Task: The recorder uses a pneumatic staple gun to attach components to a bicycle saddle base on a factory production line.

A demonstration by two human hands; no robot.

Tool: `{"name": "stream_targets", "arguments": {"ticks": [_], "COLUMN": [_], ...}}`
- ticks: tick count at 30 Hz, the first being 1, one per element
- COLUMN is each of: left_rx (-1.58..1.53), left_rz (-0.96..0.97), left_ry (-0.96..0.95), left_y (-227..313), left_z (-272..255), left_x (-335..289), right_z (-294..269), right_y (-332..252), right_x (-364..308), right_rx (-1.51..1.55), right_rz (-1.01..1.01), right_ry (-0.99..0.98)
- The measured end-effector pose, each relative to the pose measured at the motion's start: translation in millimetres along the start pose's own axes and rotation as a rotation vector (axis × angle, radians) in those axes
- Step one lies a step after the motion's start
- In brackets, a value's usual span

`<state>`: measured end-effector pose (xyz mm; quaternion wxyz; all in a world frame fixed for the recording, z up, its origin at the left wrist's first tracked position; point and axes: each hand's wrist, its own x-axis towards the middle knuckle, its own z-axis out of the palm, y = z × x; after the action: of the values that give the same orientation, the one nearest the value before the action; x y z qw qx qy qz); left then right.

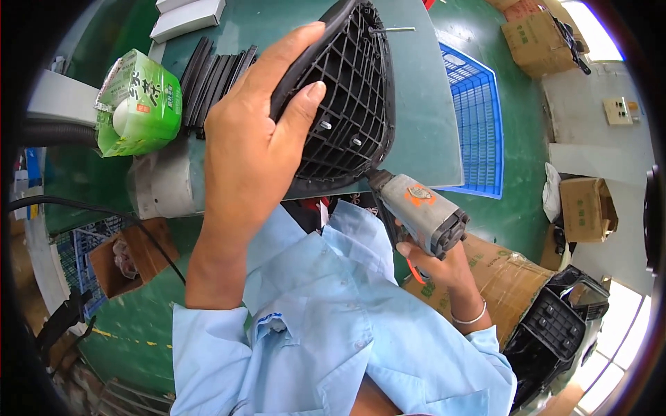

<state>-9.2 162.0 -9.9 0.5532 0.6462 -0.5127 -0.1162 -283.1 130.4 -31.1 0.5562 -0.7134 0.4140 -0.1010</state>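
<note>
A black ribbed plastic panel (pixel 350 90) with a dark padded rim, like a chair seat or backrest, stands tilted on the green worktable. Metal studs stick out of its ribbed side. My left hand (pixel 257 132) grips the panel's left edge, thumb on the ribs and fingers over the rim. In my right hand (pixel 437 260) is a grey staple gun (pixel 420 208) with an orange mark, its nose against or just by the panel's lower right rim. The gun's body partly hides my right fingers and the trigger.
On the table (pixel 427 132) lie several black strips (pixel 215 83), beside an open green carton (pixel 142 104). A blue crate (pixel 475 118) stands past the table's right edge. Cardboard boxes (pixel 586 208) and a large carton (pixel 485 274) are at the right. A black hose (pixel 104 204) runs at left.
</note>
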Motion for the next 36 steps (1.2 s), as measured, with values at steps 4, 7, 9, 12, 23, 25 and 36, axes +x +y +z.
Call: {"name": "stream_targets", "arguments": {"ticks": [4, 7, 9, 12, 23, 25, 36], "left_rx": [-0.038, -0.045, -0.073, -0.036, -0.009, 0.007, 0.075], "left_rz": [-0.037, -0.067, -0.057, -0.034, -0.055, -0.068, -0.020], "left_ry": [0.081, 0.109, 0.131, 0.141, 0.215, 0.231, 0.317], "left_y": [2.3, 0.9, -1.8, -2.9, -0.4, 1.0, 3.5], "left_z": [-2.4, -3.4, -3.3, -3.8, -5.2, -5.9, -3.3], "left_x": [-4.1, -10.0, -13.2, -14.3, -32.7, -37.7, -55.2], "right_z": [-1.1, 0.0, 2.6, 7.6, 11.7, 14.3, 20.4], "right_y": [12.2, 9.6, 7.4, 6.3, -4.2, -3.4, -2.1], "right_x": [-2.8, -7.4, -6.4, -1.0, -7.5, -8.2, -2.1], "right_rx": [0.051, 0.121, 0.124, 0.119, 0.293, 0.332, 0.186], "right_rz": [-0.022, 0.068, 0.151, 0.026, 0.172, 0.181, 0.015], "right_ry": [-0.025, -0.044, -0.086, -0.052, -0.047, -0.056, -0.110]}}
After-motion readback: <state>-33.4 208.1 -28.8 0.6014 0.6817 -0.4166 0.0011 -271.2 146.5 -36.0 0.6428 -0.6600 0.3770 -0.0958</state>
